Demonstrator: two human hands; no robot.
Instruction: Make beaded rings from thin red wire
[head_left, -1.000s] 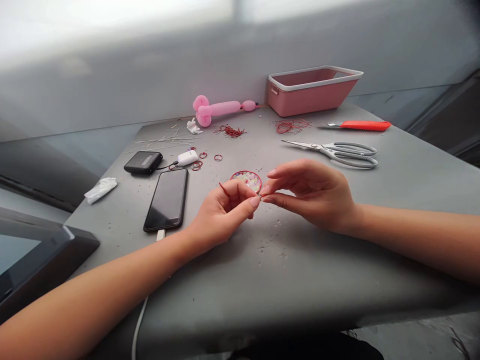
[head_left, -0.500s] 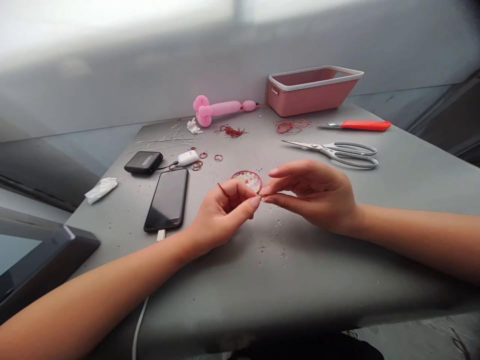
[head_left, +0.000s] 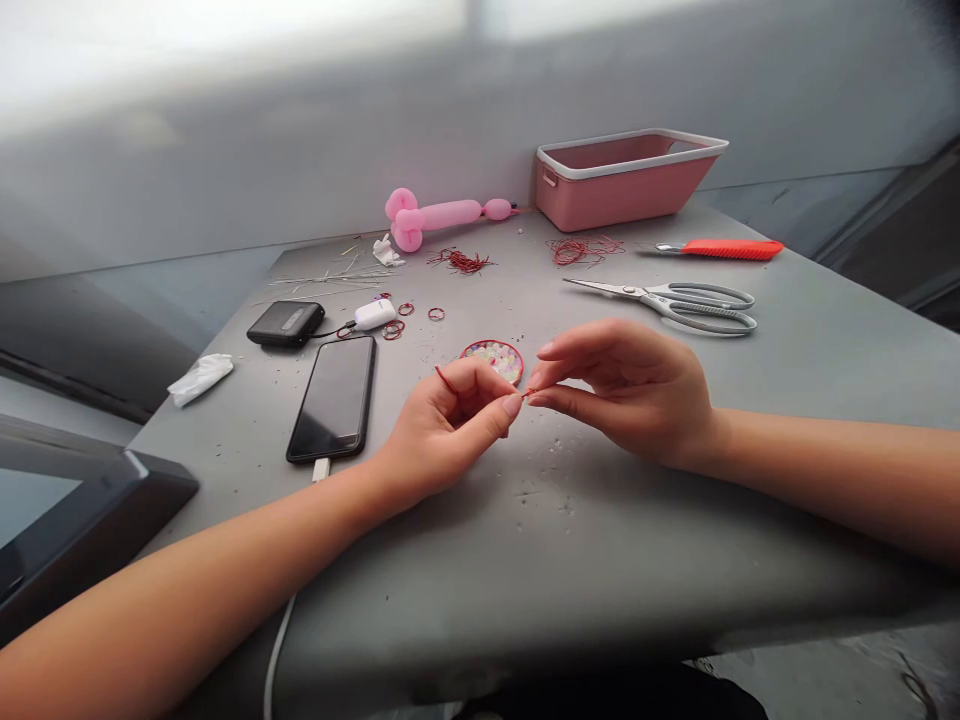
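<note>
Grey smooth tabletop (head_left: 465, 590), lightly specked. Hands almost unmoved against a second ago; fine fingertip work apparently ongoing. Pink plastic basket (head_left: 622, 200), far edge. Right hand (head_left: 634, 395), left hand (head_left: 450, 430): thumb-and-finger pinches closed. Round red-rimmed dish (head_left: 491, 342) behind, holding pale rounded beads (head_left: 496, 353). Thin red strand (head_left: 529, 392) gripped between both, above tabletop centre.

"What sort of place is this?"
"A small craft workspace, by the look of the grey table (head_left: 465, 590): scissors (head_left: 637, 294), a cutter (head_left: 731, 250), short red cords (head_left: 469, 264) and a dish (head_left: 520, 360) of beads (head_left: 499, 353) lie on it."
"Home or workshop?"
"I can't tell. The phone (head_left: 334, 400) and pink balloon (head_left: 450, 215) would suit either."
</note>
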